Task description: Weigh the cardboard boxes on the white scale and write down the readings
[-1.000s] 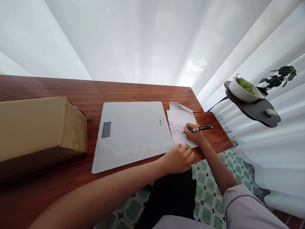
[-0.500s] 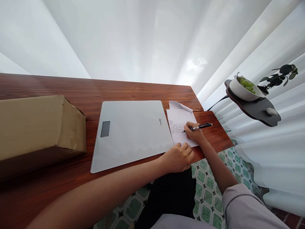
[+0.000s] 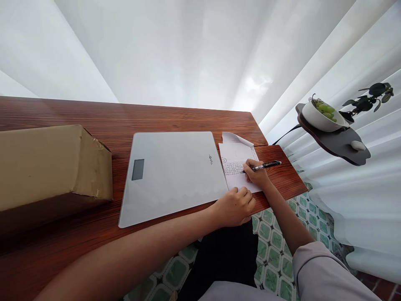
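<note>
Pen point(image 3: 272, 164): I saw it slanted across the right hand point(image 3: 255, 173), its tip at the rows of small writing on the paper point(image 3: 235, 151); I could not tell whether the tip touched.
Right hand: its fingers were closed around the pen in a writing grip, over the paper's right side.
Paper: it lay near the right end of the tabletop point(image 3: 175, 120), its far edge curled back.
Left hand point(image 3: 236, 206): I saw it loosely curled at the paper's near edge, by the table's rim; its palm was hidden, so I could not tell if it held anything.
Scale point(image 3: 175, 175): flat and pale, it lay just left of the paper, its grey display toward the left.
Box point(image 3: 39, 165): the brown cardboard one sat left of the scale, apart from it.
Shelf point(image 3: 336, 144): off to the right, it bore a white bowl point(image 3: 320, 121) of green grapes point(image 3: 327, 112), dark leaves point(image 3: 365, 101) beside that.
Curtain point(image 3: 188, 50): white folds hung behind the tabletop.
Floor point(image 3: 265, 236): I could see green and white tiles below.
</note>
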`<action>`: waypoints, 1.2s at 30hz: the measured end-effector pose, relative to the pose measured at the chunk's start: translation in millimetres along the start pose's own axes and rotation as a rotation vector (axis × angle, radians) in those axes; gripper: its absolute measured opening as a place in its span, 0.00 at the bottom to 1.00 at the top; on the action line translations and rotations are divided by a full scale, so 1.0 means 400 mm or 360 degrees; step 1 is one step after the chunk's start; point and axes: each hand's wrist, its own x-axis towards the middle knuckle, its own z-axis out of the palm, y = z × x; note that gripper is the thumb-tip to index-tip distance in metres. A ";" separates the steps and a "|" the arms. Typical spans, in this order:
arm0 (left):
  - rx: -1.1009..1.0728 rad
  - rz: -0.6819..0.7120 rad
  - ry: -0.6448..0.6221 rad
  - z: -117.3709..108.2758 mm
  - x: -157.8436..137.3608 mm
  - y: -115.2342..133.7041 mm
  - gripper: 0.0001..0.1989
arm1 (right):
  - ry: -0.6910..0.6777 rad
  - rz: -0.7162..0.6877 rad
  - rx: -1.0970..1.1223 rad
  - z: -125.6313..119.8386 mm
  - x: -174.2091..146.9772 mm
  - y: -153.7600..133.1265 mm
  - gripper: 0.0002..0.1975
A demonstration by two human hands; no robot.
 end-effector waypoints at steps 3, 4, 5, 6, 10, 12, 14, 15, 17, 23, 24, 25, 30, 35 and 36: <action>-0.0009 0.0001 -0.0006 -0.001 0.000 0.000 0.19 | 0.0002 0.0004 -0.0005 0.000 0.000 -0.001 0.16; -0.0013 0.0002 -0.0013 -0.002 0.000 0.000 0.19 | 0.0006 0.0003 -0.0008 0.001 0.000 0.001 0.16; -0.0019 0.0003 -0.0022 -0.003 0.000 -0.001 0.19 | 0.0013 0.0001 -0.0010 0.002 -0.001 0.003 0.16; -0.0022 0.0002 -0.0033 -0.004 0.001 -0.001 0.19 | 0.0025 -0.0002 -0.0011 0.003 -0.001 0.005 0.16; -0.0042 -0.0004 -0.0084 -0.008 0.003 -0.002 0.18 | 0.0216 -0.0019 -0.0013 -0.001 0.001 0.019 0.18; -0.0054 -0.0005 -0.0107 -0.009 0.003 -0.002 0.18 | 0.0419 -0.0037 -0.0040 -0.008 0.006 0.024 0.19; -0.0051 -0.0003 -0.0118 -0.010 0.003 -0.002 0.18 | 0.0620 -0.0062 -0.0105 -0.017 0.013 0.026 0.20; -0.0043 0.0002 -0.0119 -0.010 0.002 -0.002 0.18 | 0.0700 -0.0073 -0.0148 -0.023 0.016 0.026 0.20; -0.0033 0.0011 -0.0122 -0.012 0.002 -0.002 0.18 | 0.0811 -0.0086 -0.0244 -0.033 0.022 0.027 0.19; -0.0059 0.0010 -0.0154 -0.017 0.001 -0.005 0.13 | 0.0813 -0.0023 -0.0371 -0.043 0.033 0.047 0.15; -0.0057 0.0012 -0.0155 -0.018 0.001 -0.005 0.14 | 0.0806 0.0012 -0.0347 -0.042 0.034 0.052 0.16; -0.0052 0.0014 -0.0161 -0.018 0.000 -0.005 0.15 | 0.0806 0.0046 -0.0317 -0.041 0.036 0.056 0.17; -0.0016 0.0012 -0.0198 -0.020 0.000 -0.004 0.13 | 0.0797 0.0153 -0.0245 -0.039 0.039 0.061 0.17; 0.0005 0.0007 -0.0194 -0.018 0.001 -0.002 0.15 | 0.0729 0.0192 -0.0273 -0.039 0.039 0.059 0.15; 0.0003 0.0001 -0.0198 -0.018 0.001 -0.001 0.16 | 0.0706 0.0184 -0.0317 -0.039 0.040 0.060 0.14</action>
